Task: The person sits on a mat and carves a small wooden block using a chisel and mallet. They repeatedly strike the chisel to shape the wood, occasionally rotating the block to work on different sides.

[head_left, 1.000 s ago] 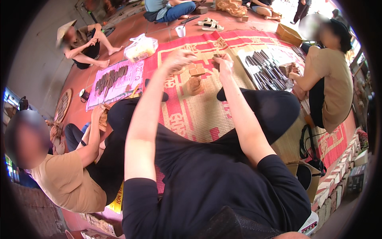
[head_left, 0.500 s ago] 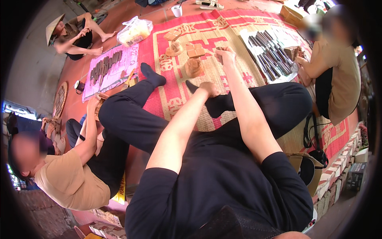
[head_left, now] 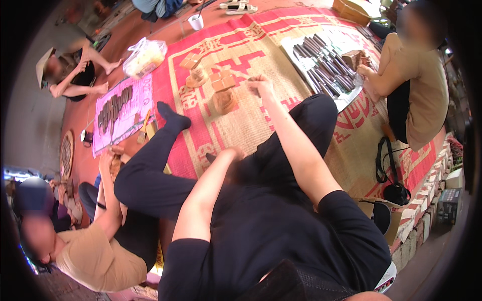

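My right hand (head_left: 261, 87) is held out over the woven mat with its fingers closed; whatever is in them, if anything, is too small to make out. Just left of it are a light wooden block (head_left: 222, 81) marked with crossing lines and, nearer me, a rounded carved wood piece (head_left: 224, 102). Farther left lie a second wooden block (head_left: 190, 60) and another carved piece (head_left: 197, 78). Low between my legs, close to my dark-socked foot, is my left hand (head_left: 232, 153); its fingers are mostly hidden.
Dark-handled carving tools (head_left: 326, 67) lie in rows on a white sheet at right, beside a seated person. More tools (head_left: 114, 110) rest on a pink sheet (head_left: 140, 98) at left. Another person sits near left. A plastic bag (head_left: 145, 56) and white cup (head_left: 196, 21) stand farther off.
The whole view has shifted, with the mat's things now farther left. My left hand has come back nearer my body, and my right knee has risen. The right hand stays outstretched near the blocks.
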Demonstrator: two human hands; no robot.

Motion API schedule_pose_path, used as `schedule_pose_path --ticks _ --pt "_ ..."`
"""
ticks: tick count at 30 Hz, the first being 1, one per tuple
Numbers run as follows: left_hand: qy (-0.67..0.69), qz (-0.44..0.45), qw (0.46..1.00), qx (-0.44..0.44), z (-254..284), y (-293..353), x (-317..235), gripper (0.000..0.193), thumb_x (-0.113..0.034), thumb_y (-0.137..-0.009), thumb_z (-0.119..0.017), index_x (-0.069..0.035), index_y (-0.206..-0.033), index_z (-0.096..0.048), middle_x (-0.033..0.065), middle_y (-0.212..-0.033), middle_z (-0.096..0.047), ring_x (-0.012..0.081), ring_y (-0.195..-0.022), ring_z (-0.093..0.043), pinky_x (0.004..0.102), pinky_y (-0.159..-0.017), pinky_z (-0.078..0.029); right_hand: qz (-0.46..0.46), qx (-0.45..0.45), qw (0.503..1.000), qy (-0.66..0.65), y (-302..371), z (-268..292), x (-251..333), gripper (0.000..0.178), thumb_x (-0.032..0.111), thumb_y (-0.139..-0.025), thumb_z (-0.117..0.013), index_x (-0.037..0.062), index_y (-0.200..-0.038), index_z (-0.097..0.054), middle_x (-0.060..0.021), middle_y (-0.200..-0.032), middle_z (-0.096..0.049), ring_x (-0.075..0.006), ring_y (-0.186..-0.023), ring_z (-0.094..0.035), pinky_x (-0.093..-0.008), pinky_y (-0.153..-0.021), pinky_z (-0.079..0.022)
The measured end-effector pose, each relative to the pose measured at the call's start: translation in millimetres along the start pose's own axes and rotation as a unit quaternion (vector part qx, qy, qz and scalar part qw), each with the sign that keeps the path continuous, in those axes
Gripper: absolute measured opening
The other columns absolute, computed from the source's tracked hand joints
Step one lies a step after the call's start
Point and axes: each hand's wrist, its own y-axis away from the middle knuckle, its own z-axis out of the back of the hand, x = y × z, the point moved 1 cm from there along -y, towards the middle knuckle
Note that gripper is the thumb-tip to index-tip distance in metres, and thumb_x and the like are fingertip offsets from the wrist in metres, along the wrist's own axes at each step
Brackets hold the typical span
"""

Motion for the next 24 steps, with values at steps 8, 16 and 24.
schedule_pose_path --ticks 8,16,24 --pt "0.305 0.226 0.925 -0.005 97 60 -53 0.026 -0.029 -0.084 -0.063 -0.010 -0.100 -0.069 0.0129 -0.101 -0.071 0.0299 -0.096 -0.066 0.0390 -0.082 -0.051 -0.046 0.006 0.998 0.042 -37 21 -24 0.012 0.003 -0.080 -0.069 0.0069 -0.088 -0.060 -0.0013 -0.078 -0.064 -0.0087 -0.066 -0.063 -0.0212 -0.058 -0.049" --pt "0.472 0.132 0.811 -0.320 257 142 -36 0.038 -0.034 -0.086 -0.065 -0.006 -0.111 -0.069 0.0114 -0.100 -0.066 0.0220 -0.096 -0.064 0.0322 -0.086 -0.049 -0.058 0.068 0.993 0.083 -81 27 -7 0.013 0.005 -0.079 -0.071 0.0064 -0.088 -0.062 -0.0015 -0.082 -0.065 -0.0090 -0.071 -0.062 -0.0232 -0.064 -0.049" --pt "0.078 0.199 0.900 -0.381 392 258 66 0.036 -0.037 -0.091 -0.059 -0.008 -0.109 -0.066 0.0162 -0.101 -0.065 0.0324 -0.099 -0.062 0.0437 -0.085 -0.049 -0.114 0.111 0.983 0.096 -116 22 -63 0.015 0.016 -0.087 -0.068 0.0101 -0.100 -0.067 0.0038 -0.077 -0.062 -0.0050 -0.064 -0.055 -0.0219 -0.061 -0.046"
